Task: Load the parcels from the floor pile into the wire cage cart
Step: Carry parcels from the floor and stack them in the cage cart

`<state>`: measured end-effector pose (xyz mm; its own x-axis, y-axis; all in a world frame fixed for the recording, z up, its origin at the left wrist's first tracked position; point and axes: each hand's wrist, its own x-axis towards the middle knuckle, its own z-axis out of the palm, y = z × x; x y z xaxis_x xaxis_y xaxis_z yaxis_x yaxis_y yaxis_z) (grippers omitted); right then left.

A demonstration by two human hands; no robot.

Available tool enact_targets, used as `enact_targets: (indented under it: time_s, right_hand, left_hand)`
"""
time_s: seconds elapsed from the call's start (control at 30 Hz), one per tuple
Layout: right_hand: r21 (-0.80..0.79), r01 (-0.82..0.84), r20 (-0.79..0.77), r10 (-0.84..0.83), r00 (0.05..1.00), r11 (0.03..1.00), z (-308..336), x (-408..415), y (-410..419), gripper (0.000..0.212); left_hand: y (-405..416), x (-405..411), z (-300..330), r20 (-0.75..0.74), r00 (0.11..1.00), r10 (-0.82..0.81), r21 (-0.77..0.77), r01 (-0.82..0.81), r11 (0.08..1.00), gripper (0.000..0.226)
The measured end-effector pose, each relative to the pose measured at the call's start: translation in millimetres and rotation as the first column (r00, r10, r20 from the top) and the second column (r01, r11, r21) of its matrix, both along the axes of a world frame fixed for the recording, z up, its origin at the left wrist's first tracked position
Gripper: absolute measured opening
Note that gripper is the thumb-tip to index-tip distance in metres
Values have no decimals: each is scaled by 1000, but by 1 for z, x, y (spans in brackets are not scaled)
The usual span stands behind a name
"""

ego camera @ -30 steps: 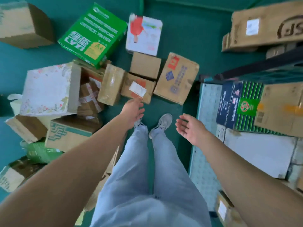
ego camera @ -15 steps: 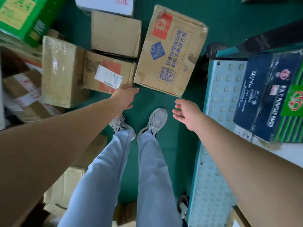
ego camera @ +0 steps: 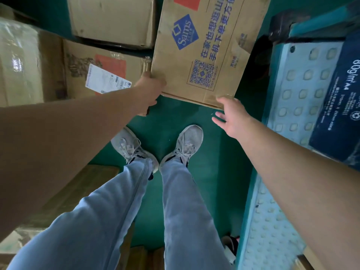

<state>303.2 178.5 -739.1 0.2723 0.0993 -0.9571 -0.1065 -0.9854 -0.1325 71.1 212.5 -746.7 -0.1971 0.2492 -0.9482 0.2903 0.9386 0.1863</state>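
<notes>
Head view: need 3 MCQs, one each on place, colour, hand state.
1. Where is the Sam's box relative to the cart deck?
A. on it B. left of it, on the floor C. under it
2. Floor colour?
A. green B. grey C. red
3. The right hand is:
A. gripping a corner B. open, at the box's near corner C. fisted

Key: B, the box lies on the floor beside the deck; A, green floor shows around the shoes; B, fingers are spread while the left hand holds the other near corner.

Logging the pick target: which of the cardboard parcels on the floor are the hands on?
The Sam's Club box with blue print and QR code; left hand grips its near corner, right hand reaches its other corner.
</notes>
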Motion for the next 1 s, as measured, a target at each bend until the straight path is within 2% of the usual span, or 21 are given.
enact_targets:
  time_s: [0.1,0.2,0.37,0.5,0.57,0.7,0.8,0.87,1.0]
  right_hand:
    - [34,28,26,-29,999,999,29,0,1,52]
    - [80,-14,78,8,997,997,76,-1,2,47]
    - [184,-117,179,84,980,976,181,-7,19,39]
    - [186,-184,203,146,968,965,272,-10,19,41]
    - [181,-217,212,177,961,959,309,-12,10,45]
    - [152,-172,208,138,968,973,388,-16,-28,56]
    - [150,-111,191,81,978,983,455,-20,-65,46]
    - [156,-63,188,33,982,986,486,-20,-83,33]
    - [166,14,185,-45,982,986,555,-17,-119,35]
  left_hand:
    - [3,3,33,41,999,-17,6,17,1000,49]
    - [2,-1,74,32,999,-5,-15,6,1000,31]
    - [4,-8,175,77,996,-33,42,30,999,52]
    - [5,-17,266,34,999,2,31,-3,1000,50]
    - [0,-19,304,80,997,2,72,-8,997,48]
    - [-22,-31,387,130,989,-76,199,49,979,50]
    - [-34,-38,455,138,982,-126,215,94,972,56]
    - [-35,-38,490,95,982,-162,218,139,966,46]
    - [-35,-34,565,51,949,-310,281,284,917,48]
